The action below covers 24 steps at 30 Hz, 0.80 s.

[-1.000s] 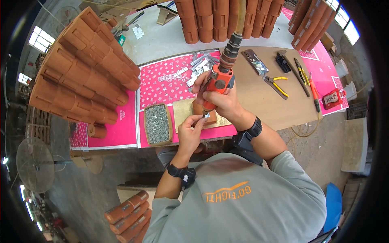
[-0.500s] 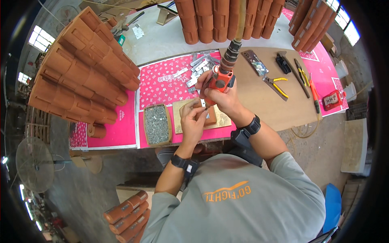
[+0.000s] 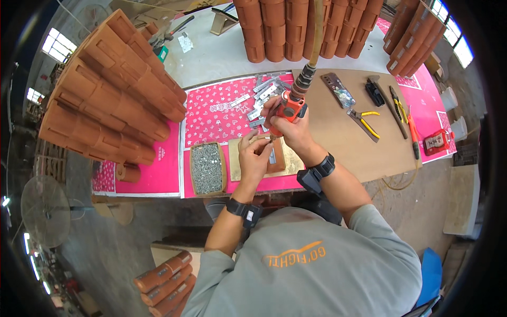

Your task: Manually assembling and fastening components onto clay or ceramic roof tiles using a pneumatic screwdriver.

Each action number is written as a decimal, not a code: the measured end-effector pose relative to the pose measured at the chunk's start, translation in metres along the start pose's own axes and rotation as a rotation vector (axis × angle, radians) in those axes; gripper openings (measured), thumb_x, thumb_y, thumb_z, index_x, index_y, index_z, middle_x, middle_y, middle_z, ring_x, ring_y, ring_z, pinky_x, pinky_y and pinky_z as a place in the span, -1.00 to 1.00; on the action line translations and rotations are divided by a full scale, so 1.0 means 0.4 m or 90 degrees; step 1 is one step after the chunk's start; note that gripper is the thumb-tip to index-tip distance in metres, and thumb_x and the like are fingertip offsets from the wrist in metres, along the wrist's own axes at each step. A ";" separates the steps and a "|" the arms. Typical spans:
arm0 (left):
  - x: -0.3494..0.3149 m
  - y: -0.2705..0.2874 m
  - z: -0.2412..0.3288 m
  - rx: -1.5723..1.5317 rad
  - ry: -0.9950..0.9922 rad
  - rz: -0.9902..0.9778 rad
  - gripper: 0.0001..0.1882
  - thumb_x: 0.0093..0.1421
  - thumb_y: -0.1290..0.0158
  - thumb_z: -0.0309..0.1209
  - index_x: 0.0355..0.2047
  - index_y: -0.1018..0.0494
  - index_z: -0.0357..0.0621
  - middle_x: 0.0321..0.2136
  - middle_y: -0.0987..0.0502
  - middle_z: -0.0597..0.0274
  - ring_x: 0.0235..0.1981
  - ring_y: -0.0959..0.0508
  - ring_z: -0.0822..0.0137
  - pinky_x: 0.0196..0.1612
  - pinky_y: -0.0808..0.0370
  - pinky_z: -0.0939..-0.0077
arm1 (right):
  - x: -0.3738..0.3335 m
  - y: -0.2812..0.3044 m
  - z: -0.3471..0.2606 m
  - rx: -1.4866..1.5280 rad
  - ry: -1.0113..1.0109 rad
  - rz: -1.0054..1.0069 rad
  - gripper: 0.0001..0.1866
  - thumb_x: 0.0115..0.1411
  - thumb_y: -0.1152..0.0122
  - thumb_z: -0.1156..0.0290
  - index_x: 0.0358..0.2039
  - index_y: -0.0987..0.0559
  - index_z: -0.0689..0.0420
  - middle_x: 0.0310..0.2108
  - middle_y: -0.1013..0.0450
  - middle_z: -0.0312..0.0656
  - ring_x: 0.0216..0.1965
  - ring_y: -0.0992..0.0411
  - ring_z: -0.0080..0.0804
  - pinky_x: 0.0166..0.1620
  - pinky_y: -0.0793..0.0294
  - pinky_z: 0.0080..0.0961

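An orange-red air screwdriver (image 3: 289, 110) is gripped in my right hand (image 3: 297, 132), with its hose running up and away and its tip pointing down. My left hand (image 3: 252, 158) is beside that tip, thumb and forefinger pinched together; whatever they hold is too small to make out. Below the tip is a reddish-brown block (image 3: 278, 161) with a small metal plate (image 3: 272, 157) on its face. The block lies on a pale yellow board (image 3: 235, 168), partly covered by my hands. Left of the board stands a box of screws (image 3: 207, 168).
Loose metal plates (image 3: 259, 98) lie beyond my hands. Brown ribbed pieces are stacked at the left (image 3: 100, 100) and back (image 3: 285, 31). On the right-hand cardboard (image 3: 338, 142) are a phone (image 3: 338, 90), yellow-handled pliers (image 3: 364, 121) and a hammer (image 3: 388, 105).
The view has shifted slightly, moving the whole scene a little right and down. Both hands stay together at the block, and the screwdriver remains in my right hand.
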<state>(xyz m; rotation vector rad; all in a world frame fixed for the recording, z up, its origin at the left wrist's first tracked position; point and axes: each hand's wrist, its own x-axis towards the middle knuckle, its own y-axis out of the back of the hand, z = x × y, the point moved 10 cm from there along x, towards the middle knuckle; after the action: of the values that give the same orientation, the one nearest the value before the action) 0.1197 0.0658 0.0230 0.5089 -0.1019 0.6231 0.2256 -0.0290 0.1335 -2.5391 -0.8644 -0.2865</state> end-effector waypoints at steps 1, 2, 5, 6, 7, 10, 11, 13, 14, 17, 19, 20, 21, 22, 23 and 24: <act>-0.001 -0.001 -0.006 -0.016 0.011 -0.001 -0.82 0.08 -0.25 -0.49 -0.28 -0.62 -0.25 0.06 -0.40 0.03 0.10 -0.40 0.15 0.14 -0.38 0.33 | 0.000 0.000 0.001 0.001 0.002 -0.007 -0.71 -0.04 -0.09 0.60 -0.23 -0.48 0.29 -0.35 -0.50 -0.11 -0.44 -0.48 -0.50 -0.33 -0.54 -0.52; -0.002 -0.001 -0.011 -0.032 0.021 -0.001 -0.80 0.07 -0.25 -0.50 -0.26 -0.62 -0.26 0.06 -0.41 0.03 0.10 -0.42 0.16 0.14 -0.38 0.35 | 0.001 -0.001 0.003 0.002 0.004 -0.014 -0.72 -0.04 -0.09 0.61 -0.23 -0.47 0.29 -0.34 -0.50 -0.11 -0.43 -0.48 -0.50 -0.33 -0.54 -0.52; -0.009 -0.003 0.006 -0.125 0.032 -0.018 -0.70 0.09 -0.22 -0.54 -0.13 -0.54 -0.27 0.05 -0.41 0.04 0.10 -0.44 0.20 0.16 -0.37 0.39 | 0.000 0.003 0.018 0.025 -0.014 -0.015 -0.73 -0.03 -0.09 0.62 -0.23 -0.46 0.28 -0.34 -0.50 -0.10 -0.42 -0.48 -0.48 -0.32 -0.54 -0.51; -0.012 -0.011 -0.007 -0.127 0.034 -0.019 -0.70 0.09 -0.22 -0.54 -0.13 -0.54 -0.27 0.05 -0.41 0.04 0.10 -0.44 0.20 0.16 -0.37 0.39 | 0.001 0.006 0.019 0.023 -0.016 -0.014 -0.73 -0.03 -0.09 0.62 -0.23 -0.46 0.28 -0.34 -0.50 -0.10 -0.42 -0.48 -0.48 -0.32 -0.54 -0.51; -0.016 -0.014 -0.005 -0.127 0.008 -0.020 -0.65 0.10 -0.20 -0.56 -0.08 -0.49 -0.28 0.04 -0.41 0.05 0.11 -0.43 0.21 0.17 -0.36 0.39 | 0.001 0.002 0.020 0.017 -0.025 -0.022 -0.73 -0.02 -0.09 0.63 -0.22 -0.44 0.27 -0.33 -0.49 -0.09 -0.40 -0.48 -0.47 -0.32 -0.53 -0.50; -0.029 -0.022 -0.014 -0.145 0.014 -0.008 -0.59 0.11 -0.16 -0.58 0.00 -0.41 -0.28 0.05 -0.40 0.08 0.11 -0.42 0.24 0.18 -0.35 0.39 | 0.002 -0.003 0.026 0.025 -0.029 -0.027 -0.70 -0.03 -0.07 0.65 -0.21 -0.47 0.28 -0.34 -0.51 -0.10 -0.37 -0.50 -0.48 -0.30 -0.54 -0.52; -0.032 -0.021 -0.020 -0.160 0.043 0.003 -0.57 0.11 -0.14 -0.60 0.02 -0.38 -0.28 0.05 -0.40 0.09 0.11 -0.42 0.25 0.17 -0.35 0.39 | 0.003 -0.002 0.025 0.040 -0.021 -0.024 -0.68 -0.05 -0.04 0.66 -0.21 -0.51 0.30 -0.36 -0.53 -0.12 -0.34 -0.51 -0.51 -0.28 -0.54 -0.54; -0.027 -0.022 -0.011 -0.153 0.018 -0.002 -0.59 0.11 -0.14 -0.60 0.01 -0.40 -0.28 0.05 -0.41 0.09 0.10 -0.42 0.26 0.18 -0.34 0.40 | 0.000 -0.006 0.022 0.037 -0.021 -0.022 -0.67 -0.05 -0.04 0.66 -0.20 -0.51 0.30 -0.37 -0.53 -0.12 -0.35 -0.51 -0.51 -0.29 -0.54 -0.55; -0.024 -0.021 0.000 -0.145 -0.010 -0.008 -0.60 0.12 -0.13 -0.60 -0.01 -0.41 -0.27 0.05 -0.42 0.09 0.10 -0.41 0.27 0.18 -0.33 0.40 | -0.001 -0.007 0.020 0.036 -0.018 -0.020 -0.67 -0.06 -0.04 0.66 -0.20 -0.51 0.30 -0.37 -0.54 -0.11 -0.35 -0.51 -0.51 -0.30 -0.54 -0.55; -0.012 -0.002 0.036 -0.056 -0.075 0.010 -0.71 0.13 -0.14 -0.58 -0.10 -0.48 -0.29 -0.01 -0.48 0.09 -0.03 -0.49 0.34 0.06 -0.42 0.46 | -0.003 -0.006 0.026 0.053 -0.024 -0.022 -0.68 -0.06 -0.05 0.66 -0.21 -0.51 0.30 -0.37 -0.54 -0.12 -0.36 -0.51 -0.53 -0.30 -0.53 -0.55; -0.002 0.000 0.032 -0.074 0.005 -0.018 -0.77 0.14 -0.15 -0.57 -0.16 -0.50 -0.31 -0.04 -0.50 0.09 -0.11 -0.53 0.37 -0.02 -0.47 0.49 | -0.002 -0.002 0.027 0.040 -0.023 -0.029 -0.69 -0.06 -0.05 0.66 -0.23 -0.52 0.30 -0.37 -0.54 -0.12 -0.37 -0.50 -0.54 -0.31 -0.53 -0.56; -0.002 -0.009 0.011 -0.090 0.085 -0.046 -0.81 0.14 -0.16 -0.55 -0.22 -0.53 -0.33 -0.08 -0.53 0.10 -0.19 -0.56 0.41 -0.11 -0.51 0.53 | -0.001 -0.003 0.027 0.028 -0.022 -0.035 -0.70 -0.06 -0.06 0.67 -0.24 -0.52 0.30 -0.38 -0.54 -0.13 -0.38 -0.50 -0.55 -0.31 -0.52 -0.57; -0.002 -0.011 0.008 -0.090 0.084 -0.046 -0.81 0.14 -0.16 -0.55 -0.22 -0.53 -0.33 -0.08 -0.53 0.10 -0.19 -0.56 0.41 -0.11 -0.51 0.53 | -0.002 -0.004 0.024 0.028 -0.021 -0.035 -0.70 -0.06 -0.06 0.67 -0.24 -0.52 0.30 -0.38 -0.54 -0.13 -0.38 -0.50 -0.55 -0.31 -0.52 -0.57; -0.001 -0.007 0.015 -0.076 0.054 -0.029 -0.84 0.14 -0.16 -0.55 -0.25 -0.54 -0.34 -0.09 -0.54 0.11 -0.26 -0.57 0.44 -0.20 -0.52 0.56 | -0.004 -0.007 0.020 0.032 -0.015 -0.031 -0.71 -0.06 -0.05 0.67 -0.25 -0.53 0.31 -0.38 -0.54 -0.13 -0.39 -0.49 -0.55 -0.32 -0.52 -0.57; -0.002 -0.002 0.022 -0.061 0.023 -0.012 -0.86 0.14 -0.17 -0.55 -0.28 -0.56 -0.36 -0.11 -0.55 0.12 -0.33 -0.58 0.47 -0.29 -0.52 0.59 | -0.004 -0.009 0.017 0.035 -0.010 -0.028 -0.71 -0.06 -0.05 0.68 -0.26 -0.53 0.31 -0.38 -0.54 -0.13 -0.41 -0.49 -0.56 -0.33 -0.52 -0.58; -0.003 -0.005 0.019 -0.060 0.023 -0.011 -0.86 0.14 -0.17 -0.55 -0.28 -0.56 -0.36 -0.11 -0.55 0.12 -0.33 -0.58 0.47 -0.29 -0.52 0.59 | -0.003 -0.011 0.018 0.037 -0.009 -0.029 -0.71 -0.06 -0.05 0.68 -0.26 -0.53 0.31 -0.38 -0.54 -0.13 -0.41 -0.49 -0.56 -0.33 -0.52 -0.58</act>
<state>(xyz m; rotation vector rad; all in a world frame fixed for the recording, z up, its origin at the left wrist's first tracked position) 0.1202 0.0603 0.0284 0.4067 -0.0927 0.6078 0.2223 -0.0231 0.1283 -2.4736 -0.9240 -0.2543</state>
